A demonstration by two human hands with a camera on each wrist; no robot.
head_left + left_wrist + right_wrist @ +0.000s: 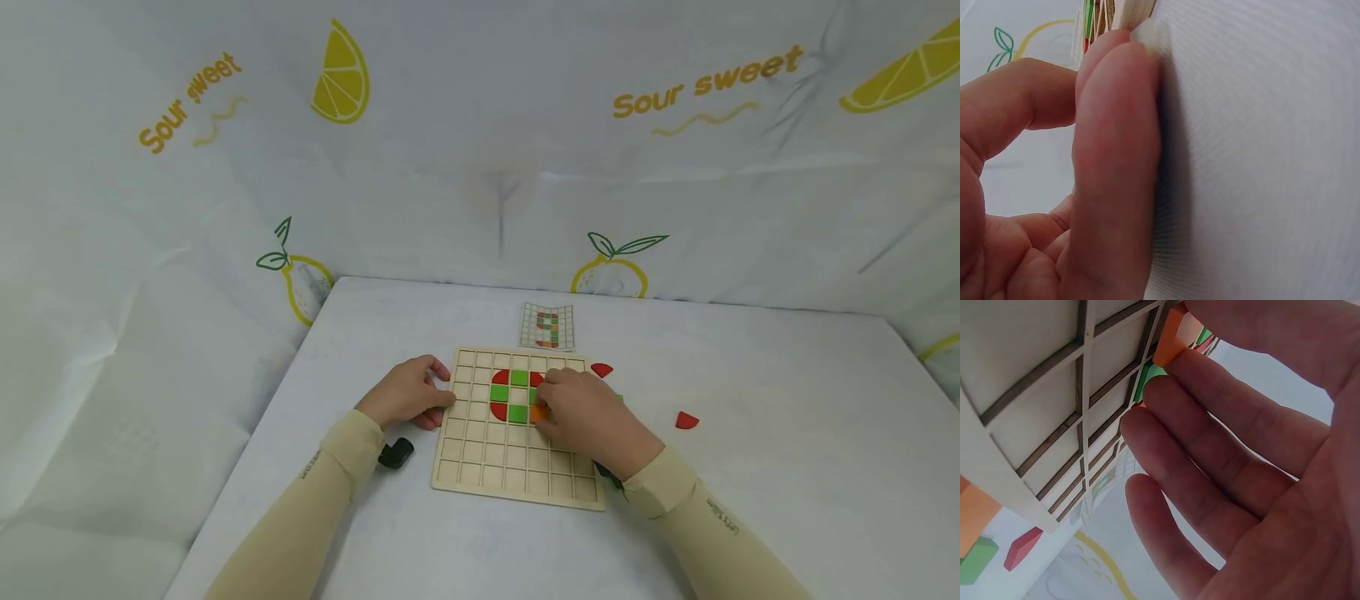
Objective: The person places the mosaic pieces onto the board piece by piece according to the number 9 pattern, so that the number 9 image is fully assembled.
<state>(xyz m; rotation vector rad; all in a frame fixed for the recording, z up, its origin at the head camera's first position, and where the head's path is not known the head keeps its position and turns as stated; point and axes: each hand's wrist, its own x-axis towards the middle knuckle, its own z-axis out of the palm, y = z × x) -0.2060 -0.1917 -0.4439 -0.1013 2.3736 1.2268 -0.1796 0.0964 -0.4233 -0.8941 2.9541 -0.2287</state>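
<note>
A wooden grid board [483, 477] lies flat on the white table, with red quarter-round and green square tiles set in a ring in its cells. My right hand [592, 417] is over the right part of the ring and pinches an orange tile [1174, 339] between thumb and index finger at a cell. The other right fingers extend beside the board. At the board's left edge, my left hand [408, 392] touches the rim with its fingertips and holds nothing. Part of the ring is hidden behind the right hand.
A pattern card [546, 326] lies behind the board. Red quarter-round pieces [686, 421] lie to the right, and a green tile [977, 559] shows in the right wrist view. A small black object [396, 453] sits by the left sleeve. A printed cloth hangs behind the table.
</note>
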